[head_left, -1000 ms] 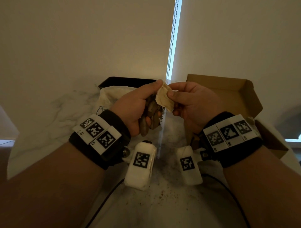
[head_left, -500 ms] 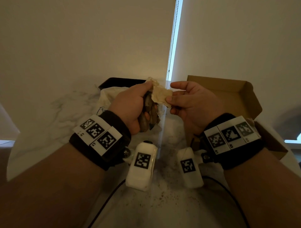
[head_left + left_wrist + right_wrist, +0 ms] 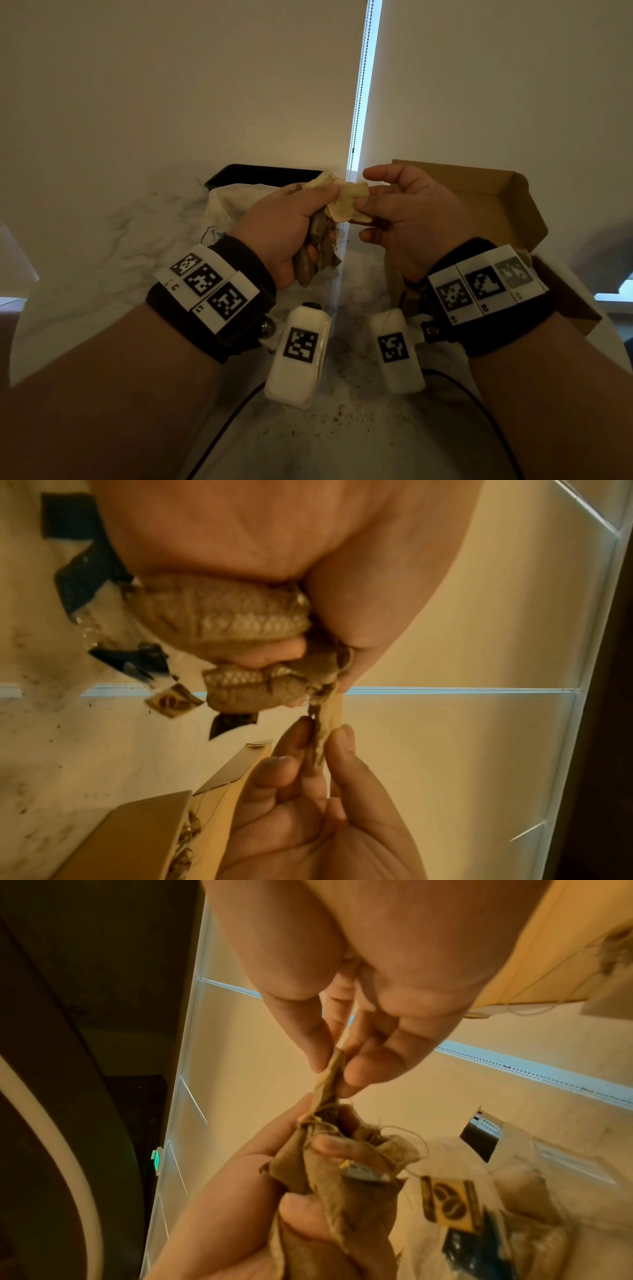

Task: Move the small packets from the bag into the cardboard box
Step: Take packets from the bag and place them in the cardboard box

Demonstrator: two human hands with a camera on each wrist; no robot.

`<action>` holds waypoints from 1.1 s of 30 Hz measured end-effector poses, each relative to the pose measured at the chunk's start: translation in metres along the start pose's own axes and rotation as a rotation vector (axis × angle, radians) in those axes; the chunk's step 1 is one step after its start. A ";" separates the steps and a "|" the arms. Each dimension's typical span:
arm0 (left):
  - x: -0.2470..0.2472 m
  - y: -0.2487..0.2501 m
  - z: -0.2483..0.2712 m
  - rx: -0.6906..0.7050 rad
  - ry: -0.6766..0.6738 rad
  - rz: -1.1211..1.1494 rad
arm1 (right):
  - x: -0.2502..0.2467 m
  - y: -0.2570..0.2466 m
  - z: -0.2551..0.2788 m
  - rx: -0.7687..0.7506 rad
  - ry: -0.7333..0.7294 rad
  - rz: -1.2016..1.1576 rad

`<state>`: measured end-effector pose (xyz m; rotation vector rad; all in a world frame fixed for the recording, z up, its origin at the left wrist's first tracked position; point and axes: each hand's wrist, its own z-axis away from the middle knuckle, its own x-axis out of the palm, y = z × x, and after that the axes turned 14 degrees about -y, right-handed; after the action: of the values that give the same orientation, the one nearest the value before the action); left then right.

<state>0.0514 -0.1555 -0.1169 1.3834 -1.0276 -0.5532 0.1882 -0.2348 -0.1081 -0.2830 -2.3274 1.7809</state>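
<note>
My left hand [image 3: 294, 226] grips a bunch of small brown mesh packets [image 3: 317, 251] with strings and a paper tag [image 3: 448, 1202], held above the marble table. My right hand [image 3: 394, 212] pinches the pale top packet [image 3: 347, 204] between thumb and fingers, pulling it from the bunch [image 3: 240, 626]. The pinch shows in the left wrist view on the packet edge [image 3: 327, 723] and in the right wrist view [image 3: 330, 1074]. A clear plastic bag [image 3: 226, 205] lies behind my left hand. The open cardboard box [image 3: 507, 212] stands behind my right hand, with several packets [image 3: 186, 840] inside.
A black tray [image 3: 263, 171] sits behind the bag against the wall. Dark crumbs [image 3: 346, 407] dot the marble table [image 3: 102, 246] near me. A black cable [image 3: 219, 435] runs along the front. A blind's bead chain [image 3: 363, 85] hangs at the back.
Both hands have lifted slightly. My right hand has drawn the pale packet rightward, stretching it away from the bunch in my left hand.
</note>
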 end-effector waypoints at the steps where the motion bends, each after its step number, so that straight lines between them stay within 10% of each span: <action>1: 0.000 0.000 0.000 0.007 0.019 0.005 | 0.001 0.000 0.000 -0.004 -0.010 -0.008; 16: -0.005 -0.003 -0.003 -0.062 0.105 0.055 | -0.030 -0.031 0.032 0.073 0.096 0.082; 33: -0.006 -0.004 0.000 -0.130 0.053 0.070 | -0.094 -0.030 0.085 0.697 0.048 0.851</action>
<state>0.0495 -0.1507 -0.1223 1.2372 -0.9768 -0.5198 0.2544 -0.3463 -0.1043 -1.2882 -1.4551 2.7430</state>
